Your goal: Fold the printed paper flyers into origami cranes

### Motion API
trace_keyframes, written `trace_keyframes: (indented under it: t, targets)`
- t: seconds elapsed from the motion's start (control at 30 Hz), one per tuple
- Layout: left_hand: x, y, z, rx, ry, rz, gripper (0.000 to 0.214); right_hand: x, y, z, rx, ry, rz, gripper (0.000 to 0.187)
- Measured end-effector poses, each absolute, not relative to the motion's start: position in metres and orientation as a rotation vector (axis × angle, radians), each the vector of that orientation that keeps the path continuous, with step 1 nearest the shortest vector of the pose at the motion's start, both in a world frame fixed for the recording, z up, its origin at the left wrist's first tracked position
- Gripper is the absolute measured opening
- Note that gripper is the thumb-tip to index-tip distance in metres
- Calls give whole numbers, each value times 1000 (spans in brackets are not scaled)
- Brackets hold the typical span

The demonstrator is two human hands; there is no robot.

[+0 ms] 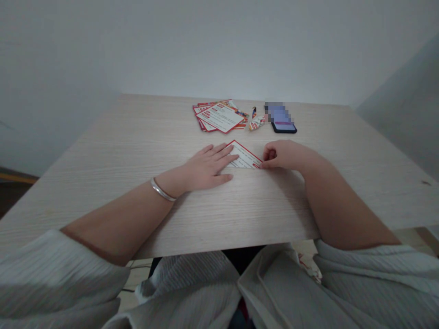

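Note:
A folded triangle of printed paper (245,156), white with red edges and lines of text, lies on the table in front of me. Spread flat, my left hand (209,168) rests over its left side, fingers apart. A silver bangle circles that wrist. My right hand (283,155) pinches the right corner of the paper between thumb and fingertips; its other fingers curl inward. Part of the paper is hidden under my left fingers.
Beyond the hands lies a fanned stack of printed sheets (222,117) with red borders. Beside it sit a small folded paper piece (256,122) and a phone (286,126) with its screen lit. The pale wooden table (233,214) meets a wall at the back.

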State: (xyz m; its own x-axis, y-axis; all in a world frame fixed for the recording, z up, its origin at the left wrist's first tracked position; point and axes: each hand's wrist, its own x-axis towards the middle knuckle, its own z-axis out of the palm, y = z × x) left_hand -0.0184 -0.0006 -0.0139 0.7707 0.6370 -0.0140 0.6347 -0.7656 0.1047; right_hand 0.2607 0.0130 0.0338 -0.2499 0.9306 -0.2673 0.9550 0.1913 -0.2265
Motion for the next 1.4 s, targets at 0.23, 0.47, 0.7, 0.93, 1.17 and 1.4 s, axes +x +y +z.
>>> trace_keyframes:
  t: [0.23,0.47,0.7,0.93,1.17,1.4]
  targets:
    - [-19,-1,-15,2870,1024,59,66,277,18,35,1831,2343,-654,8]
    - [-21,1,-20,2906,1007,101,64,289,24,34,1758,2351,-814,11]
    - [-18,-3,-17,2889,1047,109,64,263,10,31,2155,2642,-518,15]
    - [-17,-6,-20,2887,1205,240,66,215,-2,14,1838,2842,-428,16]
    - [-17,-4,-16,2974,995,342,56,205,0,5,1912,2710,-166,15]
    - [-12,-5,-5,3032,913,302,51,207,0,8,1953,2640,-195,15]
